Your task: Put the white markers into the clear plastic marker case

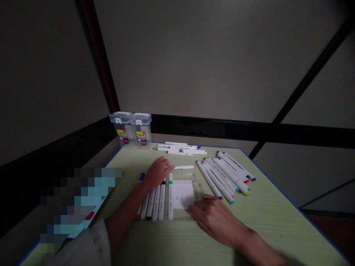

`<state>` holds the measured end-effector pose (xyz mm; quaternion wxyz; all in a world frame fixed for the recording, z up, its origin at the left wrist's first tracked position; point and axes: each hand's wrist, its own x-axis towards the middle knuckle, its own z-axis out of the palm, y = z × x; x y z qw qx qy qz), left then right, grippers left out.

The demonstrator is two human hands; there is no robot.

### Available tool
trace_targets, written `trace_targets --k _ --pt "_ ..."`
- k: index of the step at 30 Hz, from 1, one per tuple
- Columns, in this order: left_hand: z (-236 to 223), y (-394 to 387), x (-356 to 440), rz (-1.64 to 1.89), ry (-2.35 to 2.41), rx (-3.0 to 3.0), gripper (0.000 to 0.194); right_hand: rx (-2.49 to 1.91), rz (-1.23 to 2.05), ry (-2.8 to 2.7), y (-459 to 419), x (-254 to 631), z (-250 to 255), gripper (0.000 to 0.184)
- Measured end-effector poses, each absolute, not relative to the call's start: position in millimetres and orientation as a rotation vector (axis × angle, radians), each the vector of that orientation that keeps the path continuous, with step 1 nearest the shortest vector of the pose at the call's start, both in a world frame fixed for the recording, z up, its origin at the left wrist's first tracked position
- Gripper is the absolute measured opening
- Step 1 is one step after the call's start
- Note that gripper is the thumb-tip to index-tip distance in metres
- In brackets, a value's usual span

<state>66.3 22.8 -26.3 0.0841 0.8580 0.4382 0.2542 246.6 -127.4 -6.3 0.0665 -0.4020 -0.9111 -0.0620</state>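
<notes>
My left hand [158,172] reaches over the back of a clear plastic case [197,189]. A white marker [184,167] with an orange end is pinched at its left end by the fingers, lying crosswise behind the case. Several white markers [156,203] stand side by side in the left part of the case, partly hidden by my left forearm. Right of them lies a marker with a green band [170,199], beside a bare white area. My right hand [212,217] has its fingers curled round the case's near right corner.
A fanned pile of white markers [226,173] with coloured ends lies to the right. More thin markers [181,149] lie at the back edge. Two lidded clear boxes [142,129] stand at the back left, close to the wall. A pixelated patch [85,203] covers something at left.
</notes>
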Motion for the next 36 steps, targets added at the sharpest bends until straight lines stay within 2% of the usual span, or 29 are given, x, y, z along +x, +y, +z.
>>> trace_targets --k 8,13,18,27,36 --pt "-7.6 3.9 69.4 1.018 1.463 2.129 0.023 -1.208 -0.219 -2.731 -127.9 246.1 -5.0 0.017" --pt "-0.1 -21.6 74.7 1.009 1.127 1.649 0.017 -1.190 -0.232 -2.728 -127.8 247.0 -5.4 0.018" --pt "15.1 -47.8 75.0 1.086 0.874 1.296 0.018 -1.170 -0.239 -2.680 -127.7 247.6 -7.9 0.023" --pt "17.9 -60.7 81.7 1.009 0.697 0.859 0.041 -1.128 -0.199 -2.472 -135.4 242.7 -6.2 0.023" --pt "-3.1 -68.9 87.4 0.801 0.626 0.882 0.058 -1.036 -0.203 -2.465 -140.1 238.0 -2.3 0.021"
